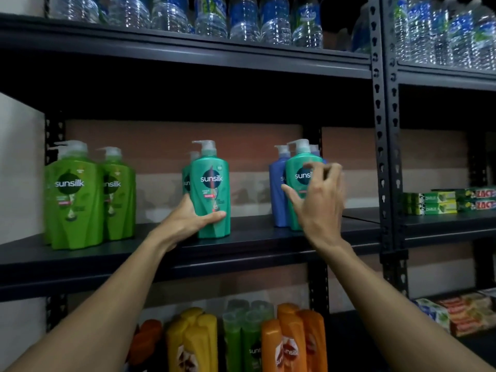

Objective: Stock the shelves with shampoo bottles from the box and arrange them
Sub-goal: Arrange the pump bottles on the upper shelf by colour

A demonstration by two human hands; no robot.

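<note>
The left grip (189, 220) is wrapped round the lower body of a teal pump bottle (214, 183). Its thumb lies across the front near the base and its fingers are hidden round the bottle's left side. The bottle stands upright on the dark shelf (252, 238), with its pump head well above the grip. The right grip (322, 208) is spread, fingers apart and a little blurred, and holds nothing. It hangs just in front of a second teal bottle (299, 167), and it cannot be told whether any fingertip touches that bottle. By their look these bottles are full, so fairly heavy for one hand, with stiff moulded walls and a glossy, rather slippery skin. The low waist where the left grip sits seems the surest hold, while the thin pump neck looks a poor place to lift by. Just behind the held bottle, to its left, another teal bottle (186, 181) peeps out. Beyond the right grip, behind the second teal bottle, stand blue bottles (277, 194). Well to the left of the left grip stand two green bottles (72, 200). Above both grips a higher shelf carries water bottles (241, 20), and below them stand orange and yellow bottles (290, 342). Far to the right of the right grip lie toothpaste boxes (440, 202). The box is not in view.
</note>
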